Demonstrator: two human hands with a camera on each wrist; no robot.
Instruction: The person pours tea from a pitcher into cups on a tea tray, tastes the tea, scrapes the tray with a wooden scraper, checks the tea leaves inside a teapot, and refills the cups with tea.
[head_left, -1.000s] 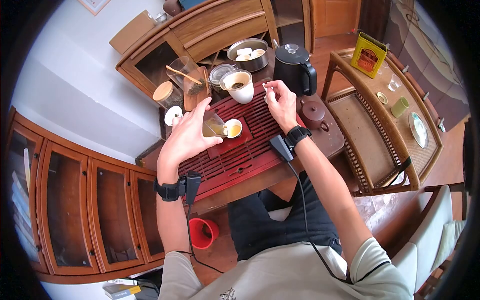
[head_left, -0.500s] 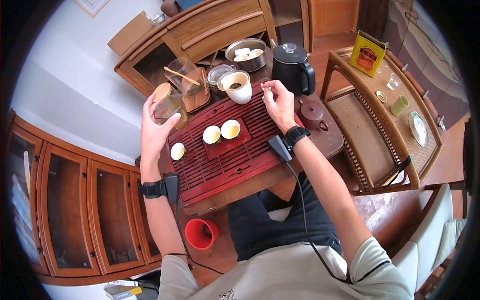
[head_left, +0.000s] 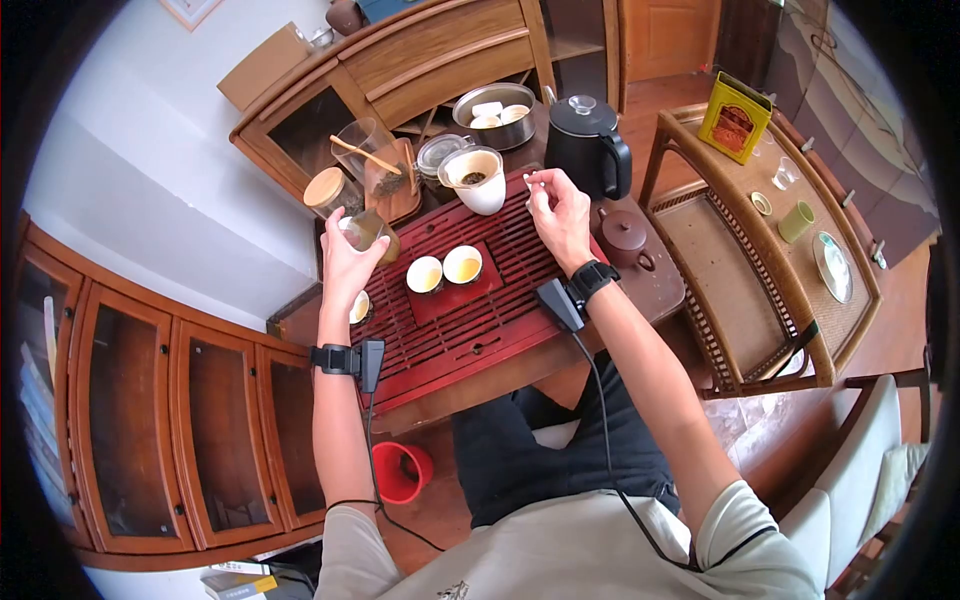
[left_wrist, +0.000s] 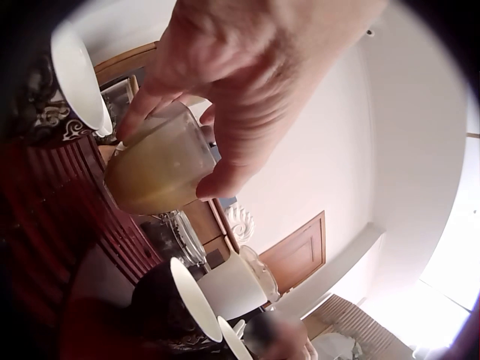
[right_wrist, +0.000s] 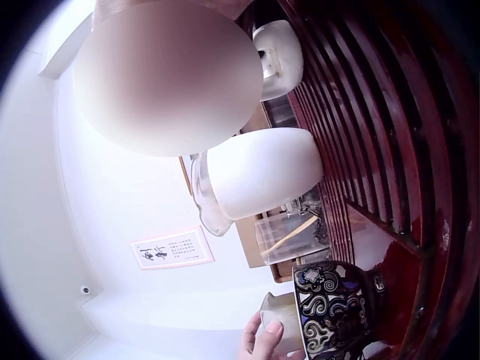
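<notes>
My left hand [head_left: 350, 262] grips a clear glass pitcher [left_wrist: 154, 169] of yellowish tea, thumb and fingers round its upper part. The pitcher is tilted over the left end of the red slatted tea tray [head_left: 475, 350]. Two cups, a left cup [head_left: 424, 274] and a right cup [head_left: 463, 265], hold yellow tea on the tray's middle. A third cup [head_left: 358, 308] is partly hidden by my left hand. My right hand [head_left: 562, 222] has its fingers curled, pinching a small white piece [head_left: 529, 184] beside the white lipped vessel [right_wrist: 259, 169], which contains dark leaves.
Right of the tray sit a brown teapot [head_left: 625, 235] and a black kettle [head_left: 582, 145]. A cork-lidded jar [head_left: 325, 190] and a glass holder with a wooden scoop [head_left: 365, 155] stand behind the left hand. A steel bowl of cups [head_left: 515, 130] is at the back; a rattan cart [head_left: 745, 260] flanks the table.
My left hand has carried the pitcher from beside the middle cups out to the tray's left, then slightly back to the right. The right hand stays in place.
</notes>
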